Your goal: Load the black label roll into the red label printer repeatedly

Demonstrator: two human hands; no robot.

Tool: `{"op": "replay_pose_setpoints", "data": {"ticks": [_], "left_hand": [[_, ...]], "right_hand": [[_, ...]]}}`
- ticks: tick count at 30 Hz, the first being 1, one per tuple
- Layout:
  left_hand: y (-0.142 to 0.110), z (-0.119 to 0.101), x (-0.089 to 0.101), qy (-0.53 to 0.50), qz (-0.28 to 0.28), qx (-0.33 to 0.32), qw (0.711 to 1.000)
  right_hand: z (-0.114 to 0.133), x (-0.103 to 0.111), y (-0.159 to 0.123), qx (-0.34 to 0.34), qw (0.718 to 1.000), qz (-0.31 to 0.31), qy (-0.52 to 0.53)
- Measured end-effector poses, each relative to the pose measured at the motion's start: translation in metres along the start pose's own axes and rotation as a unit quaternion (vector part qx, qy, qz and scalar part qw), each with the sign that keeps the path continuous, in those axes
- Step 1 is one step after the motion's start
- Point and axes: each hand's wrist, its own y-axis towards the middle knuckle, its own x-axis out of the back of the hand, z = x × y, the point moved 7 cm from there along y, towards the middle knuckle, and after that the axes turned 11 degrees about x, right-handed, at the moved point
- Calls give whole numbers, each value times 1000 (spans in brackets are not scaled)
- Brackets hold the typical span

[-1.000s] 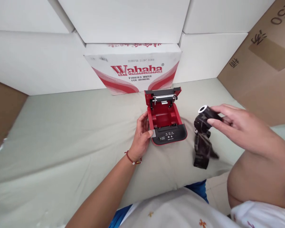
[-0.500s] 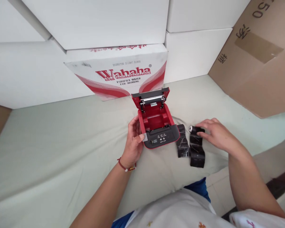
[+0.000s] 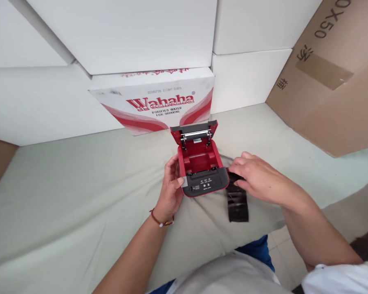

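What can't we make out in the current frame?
All in the head view:
- Far end of the black strip: covered by the right hand.
- Left hand: finger ends, thumb aside, hidden by the red-and-black device.
- Small panel labels: too small to read.
- Cardboard box: cut off by the top and right edges.

A pale green cloth (image 3: 79, 196), creased in long folds, spreads beneath everything. On it rests the red-and-black device (image 3: 200, 162), lid up. Just beside it, a black strip (image 3: 238, 208) trails over the cloth. At the back stand the Wahaha carton (image 3: 162, 107) and white boxes (image 3: 251, 83); a brown cardboard box (image 3: 320, 106) stands at the right
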Motion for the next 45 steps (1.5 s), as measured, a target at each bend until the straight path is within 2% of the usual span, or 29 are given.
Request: {"op": "replay_pose_setpoints", "data": {"ticks": [2, 4, 7, 10, 12, 13, 14, 16, 18, 20, 23, 26, 29, 31, 32, 33, 35, 37, 38, 39, 41, 43, 45], "left_hand": [[0, 0, -1, -8, 5, -2, 1000], [0, 1, -1, -10, 7, -12, 1000], [-5, 1, 0, 21, -25, -51, 998], [-21, -7, 6, 105, -125, -123, 979], [-41, -22, 7, 189, -192, -202, 942], [-53, -30, 2, 237, -207, -247, 916], [-64, -39, -5, 286, -206, -290, 890], [-83, -50, -28, 379, -143, -345, 847], [-94, -53, -54, 457, -50, -349, 817], [-100, -54, -74, 519, 0, -335, 786], [-103, -55, -94, 603, 4, -303, 738], [-106, -58, -105, 673, -17, -290, 680], [-112, -58, -112, 721, -15, -295, 627], [-115, -55, -115, 743, -5, -280, 608], [-115, -53, -115, 747, 0, -263, 610], [-115, -51, -116, 743, 4, -244, 623], [-114, -47, -115, 714, 9, -205, 670], [-113, -43, -114, 679, 1, -181, 711], [-113, -42, -115, 673, -8, -178, 717], [-112, -40, -115, 678, -19, -181, 712], [-110, -35, -119, 713, -35, -194, 673], [-109, -33, -126, 753, -39, -215, 621], [-108, -33, -132, 781, -43, -229, 579]], "right_hand": [[5, 7, -1, -3, 999, -14, 29], [5, 23, -7, -12, 996, -58, 70], [11, 44, -2, -13, 985, -121, 121], [27, 39, 33, -8, 987, -117, 110], [36, 25, 61, -25, 996, -75, 48], [39, 17, 74, -39, 998, -47, 10], [40, 10, 85, -54, 998, -18, -27], [41, 1, 101, -78, 993, 27, -81], [40, -2, 110, -91, 989, 49, -107], [38, -3, 115, -99, 987, 57, -116], [34, -6, 121, -108, 985, 63, -119], [31, -9, 127, -111, 985, 59, -119], [29, -11, 131, -109, 986, 49, -119], [29, -11, 128, -106, 986, 45, -117], [31, -9, 125, -94, 989, 41, -108], [36, -6, 121, -71, 993, 34, -89], [47, 6, 107, -14, 1000, -14, -23], [50, 31, 90, 16, 992, -119, 41], [47, 44, 81, 10, 982, -184, 52], [41, 57, 73, -3, 968, -248, 47], [28, 73, 65, -19, 941, -337, 10], [16, 75, 71, -9, 933, -358, -27], [8, 66, 83, 24, 942, -331, -40]]}}
